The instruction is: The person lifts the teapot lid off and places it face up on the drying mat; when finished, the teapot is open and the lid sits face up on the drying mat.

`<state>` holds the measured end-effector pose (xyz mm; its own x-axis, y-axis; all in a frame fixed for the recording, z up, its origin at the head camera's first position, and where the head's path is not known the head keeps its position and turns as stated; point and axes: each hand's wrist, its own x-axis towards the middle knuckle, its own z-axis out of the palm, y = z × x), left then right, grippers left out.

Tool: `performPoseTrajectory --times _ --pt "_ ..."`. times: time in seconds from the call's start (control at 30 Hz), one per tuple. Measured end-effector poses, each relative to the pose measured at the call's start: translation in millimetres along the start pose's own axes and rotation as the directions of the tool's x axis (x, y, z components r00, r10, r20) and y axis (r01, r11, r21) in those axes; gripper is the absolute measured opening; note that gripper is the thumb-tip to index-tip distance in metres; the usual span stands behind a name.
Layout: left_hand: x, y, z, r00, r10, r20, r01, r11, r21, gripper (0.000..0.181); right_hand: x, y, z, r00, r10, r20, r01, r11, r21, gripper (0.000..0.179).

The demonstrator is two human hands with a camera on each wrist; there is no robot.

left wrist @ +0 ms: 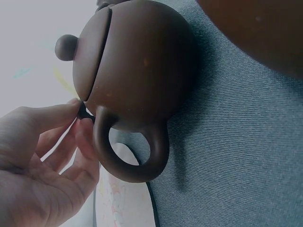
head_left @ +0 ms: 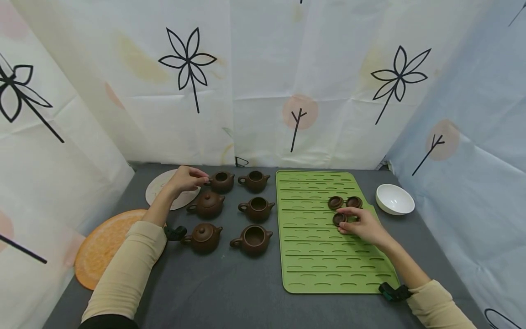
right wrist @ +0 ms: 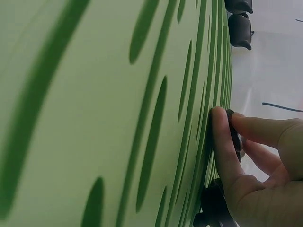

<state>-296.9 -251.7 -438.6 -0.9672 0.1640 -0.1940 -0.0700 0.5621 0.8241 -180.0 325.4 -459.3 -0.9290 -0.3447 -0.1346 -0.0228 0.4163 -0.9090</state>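
Observation:
At the back left, my left hand (head_left: 186,179) pinches the handle of a small brown lidless teapot (head_left: 222,182). In the left wrist view a lidded teapot (left wrist: 147,66) stands in front of the fingers and hides most of the one they grip. On the green mat (head_left: 316,260), my right hand (head_left: 363,226) holds a small round teapot lid (head_left: 339,219) by its edge, hollow side up. Two more lids (head_left: 335,202) lie just beyond it. The right wrist view shows the held lid (right wrist: 236,137) edge-on between thumb and fingers.
Two lidded teapots (head_left: 205,238) stand in the left column, and lidless teapots (head_left: 257,209) form the column beside them. A pale round mat (head_left: 158,183) and an orange round mat (head_left: 96,249) lie at left. A white bowl (head_left: 395,199) sits right of the green mat.

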Motion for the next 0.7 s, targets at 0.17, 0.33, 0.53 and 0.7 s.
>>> performPoseTrajectory --times 0.17,0.33,0.53,0.7 --pt "-4.4 -0.9 -2.3 1.000 0.010 0.004 -0.010 1.000 -0.011 0.041 0.4 0.2 -0.5 1.000 -0.015 0.014 0.015 1.000 -0.022 0.056" --pt "-9.3 -1.2 -6.9 0.999 0.030 -0.012 -0.030 1.000 -0.004 0.042 -2.4 -2.8 -3.3 1.000 -0.005 0.024 0.006 0.999 -0.039 0.059" --pt "-15.8 -2.7 -10.8 1.000 0.031 -0.001 -0.031 1.000 0.000 0.042 -7.6 -15.9 -7.5 1.000 -0.004 0.014 0.006 0.996 -0.089 0.059" --pt "-24.0 -3.7 -11.5 0.999 0.051 0.011 -0.051 0.998 0.032 0.041 -11.1 -26.7 -12.2 0.998 -0.053 -0.035 0.046 0.982 -0.184 0.058"
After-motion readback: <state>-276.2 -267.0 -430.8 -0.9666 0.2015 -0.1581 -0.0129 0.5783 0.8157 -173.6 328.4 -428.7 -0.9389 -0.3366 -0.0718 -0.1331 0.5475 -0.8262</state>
